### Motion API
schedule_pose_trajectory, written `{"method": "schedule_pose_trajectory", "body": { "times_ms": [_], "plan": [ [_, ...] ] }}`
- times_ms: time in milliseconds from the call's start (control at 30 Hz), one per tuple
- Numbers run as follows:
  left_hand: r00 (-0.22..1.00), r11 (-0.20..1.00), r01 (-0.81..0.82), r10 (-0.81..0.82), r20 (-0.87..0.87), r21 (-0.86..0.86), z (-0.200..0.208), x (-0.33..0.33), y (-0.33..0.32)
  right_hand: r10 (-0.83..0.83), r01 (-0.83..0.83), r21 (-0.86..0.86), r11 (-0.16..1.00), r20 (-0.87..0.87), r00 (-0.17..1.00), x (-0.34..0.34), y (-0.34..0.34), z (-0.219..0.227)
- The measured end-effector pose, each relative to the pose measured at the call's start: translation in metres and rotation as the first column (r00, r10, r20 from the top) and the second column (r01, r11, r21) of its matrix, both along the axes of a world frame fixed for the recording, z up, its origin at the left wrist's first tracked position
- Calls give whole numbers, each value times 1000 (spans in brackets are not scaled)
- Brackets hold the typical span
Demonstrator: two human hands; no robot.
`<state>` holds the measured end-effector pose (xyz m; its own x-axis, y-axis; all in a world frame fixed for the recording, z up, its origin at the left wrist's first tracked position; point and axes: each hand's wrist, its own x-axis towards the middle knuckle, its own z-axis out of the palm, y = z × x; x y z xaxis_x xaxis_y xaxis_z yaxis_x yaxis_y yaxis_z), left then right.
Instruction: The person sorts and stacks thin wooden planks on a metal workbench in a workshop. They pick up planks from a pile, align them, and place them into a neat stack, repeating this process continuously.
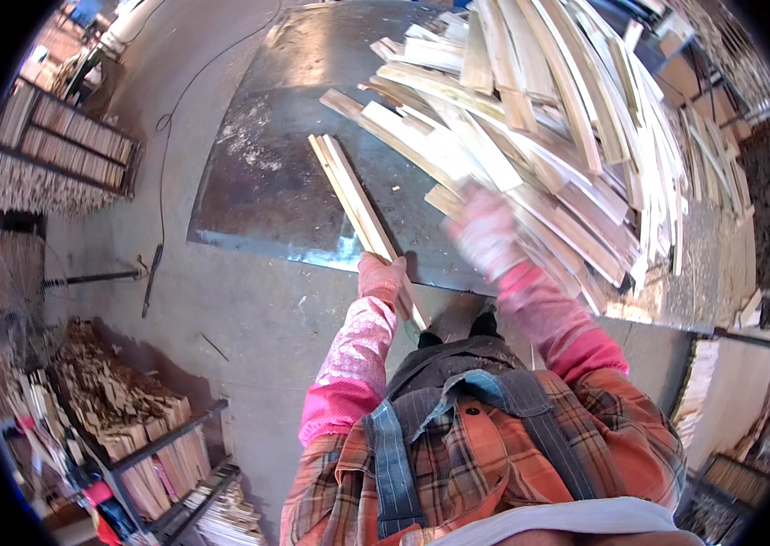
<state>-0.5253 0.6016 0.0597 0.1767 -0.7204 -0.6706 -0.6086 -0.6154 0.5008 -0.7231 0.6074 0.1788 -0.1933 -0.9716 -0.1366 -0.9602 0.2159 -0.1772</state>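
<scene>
My left hand [381, 277], in a pinkish glove, is closed around a few long, narrow wooden strips [348, 193]. They lie side by side and slant from the dark metal table [262, 196] down past its near edge toward my body. To the right my right hand [483, 233], gloved too, is at the near left side of a big heap of wooden strips [530, 118]. Motion smears its fingers, so I cannot tell whether they grip a piece. A short board end [442, 199] shows just beside the fingers.
Wood stacks fill a metal rack [71, 141] at the far left and another rack [153, 446] at the near left. A thin cable [186, 86] runs along the floor left of the table. More boards [717, 159] stand beyond the heap at right.
</scene>
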Motion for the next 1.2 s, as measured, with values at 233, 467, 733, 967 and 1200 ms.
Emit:
{"method": "schedule_pose_trajectory", "body": {
  "times_ms": [233,467,733,967,1200],
  "plan": [
    [1000,998,6,-7,-14,-68,-2,-15,-5,-117,113,-28,993,-186,976,-89,-50,-26],
    [996,996,-5,-4,-88,-92,-20,2,0,25,-27,-54,998,-25,999,-31,23,-54],
    [973,989,-123,104,-206,-78,-10,1,3,-30,35,271,962,-19,999,-1,64,-101],
    [991,991,-98,89,-102,-87,-18,2,1,-306,-32,464,885,633,711,-29,63,-131],
    [992,994,-73,65,-104,-81,-21,1,-1,-415,-116,431,895,899,138,-56,85,-188]
  ]
}}
